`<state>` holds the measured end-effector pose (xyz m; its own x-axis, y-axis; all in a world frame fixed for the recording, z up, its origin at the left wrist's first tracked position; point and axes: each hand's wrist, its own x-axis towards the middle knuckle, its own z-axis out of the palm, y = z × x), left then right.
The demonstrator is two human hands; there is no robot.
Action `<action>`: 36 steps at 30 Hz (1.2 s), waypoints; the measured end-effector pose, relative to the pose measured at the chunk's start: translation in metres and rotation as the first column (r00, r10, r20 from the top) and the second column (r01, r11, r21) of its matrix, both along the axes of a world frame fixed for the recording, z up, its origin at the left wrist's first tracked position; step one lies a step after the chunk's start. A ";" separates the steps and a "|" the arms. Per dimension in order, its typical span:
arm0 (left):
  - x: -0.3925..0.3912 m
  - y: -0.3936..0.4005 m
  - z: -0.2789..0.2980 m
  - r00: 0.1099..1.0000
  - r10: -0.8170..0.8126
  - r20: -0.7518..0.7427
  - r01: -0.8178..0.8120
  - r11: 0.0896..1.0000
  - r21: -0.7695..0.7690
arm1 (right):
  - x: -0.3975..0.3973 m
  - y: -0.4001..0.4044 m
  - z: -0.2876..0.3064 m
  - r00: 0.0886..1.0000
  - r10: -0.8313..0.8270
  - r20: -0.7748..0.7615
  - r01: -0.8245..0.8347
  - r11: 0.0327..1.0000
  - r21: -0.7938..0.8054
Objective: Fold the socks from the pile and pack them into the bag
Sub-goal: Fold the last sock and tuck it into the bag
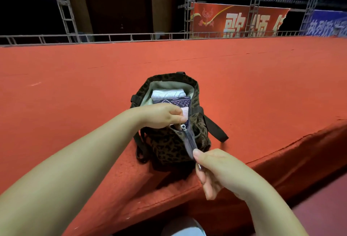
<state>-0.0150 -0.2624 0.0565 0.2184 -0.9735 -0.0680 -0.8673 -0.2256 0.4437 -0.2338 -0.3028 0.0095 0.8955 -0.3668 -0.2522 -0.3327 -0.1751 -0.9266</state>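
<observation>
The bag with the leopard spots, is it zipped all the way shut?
No, the bag gapes open at its far end, where folded socks show inside, and only the near stretch of the zipper is closed.

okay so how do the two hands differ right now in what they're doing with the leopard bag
The left hand sits higher, at the mouth of the leopard-print bag, fingers curled at the zipper slider. The right hand sits lower and nearer the camera, pinching the closed end of the zipper tape and holding it taut. The left hand partly covers the folded socks; the right hand is clear of them. Both grip the bag's zipper.
</observation>
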 end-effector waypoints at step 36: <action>0.038 -0.037 0.019 0.992 0.039 0.117 -0.027 0.994 -0.103 | 0.071 -0.052 0.039 0.954 -0.297 -0.039 0.206 0.745 -0.634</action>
